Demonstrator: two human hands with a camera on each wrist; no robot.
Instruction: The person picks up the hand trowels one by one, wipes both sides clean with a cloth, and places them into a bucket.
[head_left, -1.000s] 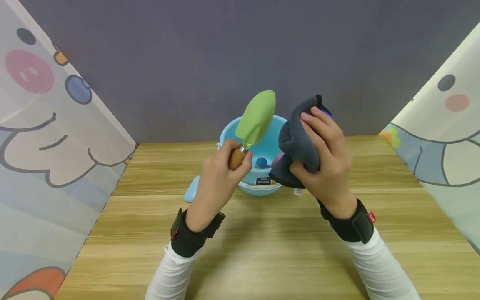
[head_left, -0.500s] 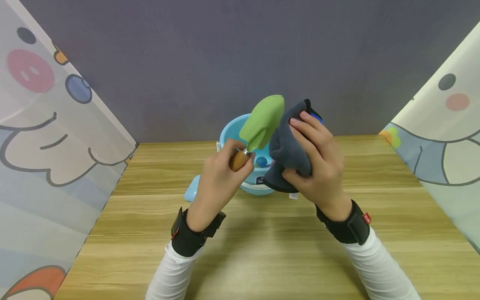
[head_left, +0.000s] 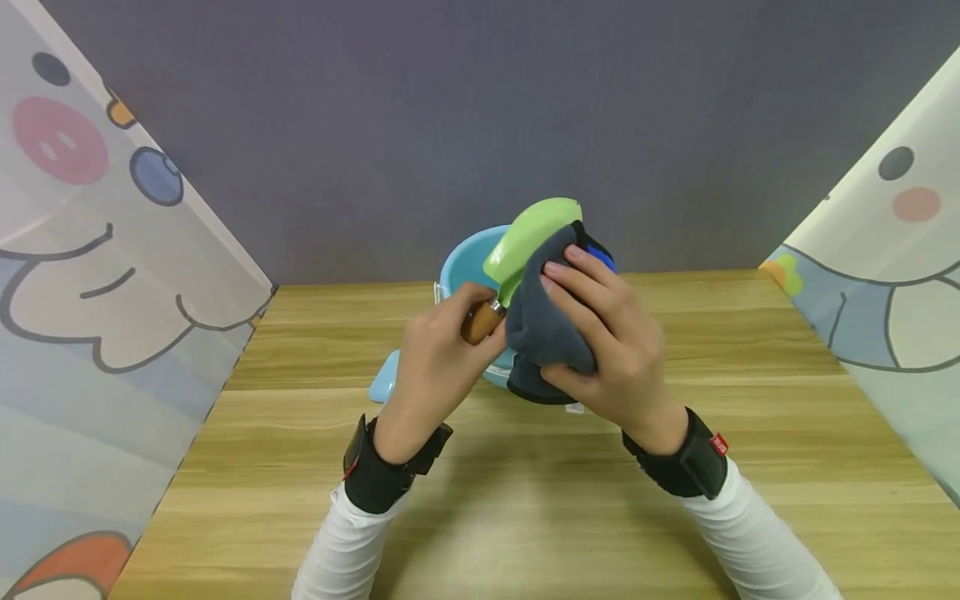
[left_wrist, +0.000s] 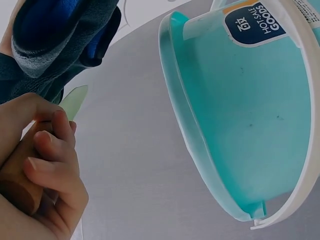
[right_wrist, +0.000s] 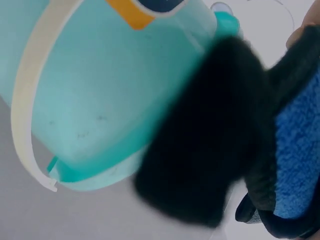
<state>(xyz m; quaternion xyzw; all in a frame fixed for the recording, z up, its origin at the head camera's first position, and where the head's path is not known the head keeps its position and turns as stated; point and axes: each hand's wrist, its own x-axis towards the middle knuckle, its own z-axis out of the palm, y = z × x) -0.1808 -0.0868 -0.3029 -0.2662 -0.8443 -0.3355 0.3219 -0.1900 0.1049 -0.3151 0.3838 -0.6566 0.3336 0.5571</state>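
Observation:
My left hand grips the wooden handle of a small green garden trowel, its blade pointing up and to the right. In my right hand is a bunched dark grey cloth with black edging and a blue fleecy side, which shows in the right wrist view. The cloth overlaps the right part of the trowel blade; in the left wrist view only a pale green bit of blade peeks out beside it. Whether cloth and blade touch, I cannot tell. Both hands are above the table, in front of the bucket.
A light blue bucket with a white handle stands behind the hands, partly hidden by them. Left of it a light blue object lies on the wooden table, half covered by my left hand. A grey panel rises at the back.
My right hand has carried the cloth left and slightly down, over the trowel's blade. The trowel has tilted further to the right while my left hand stays in nearly the same place.

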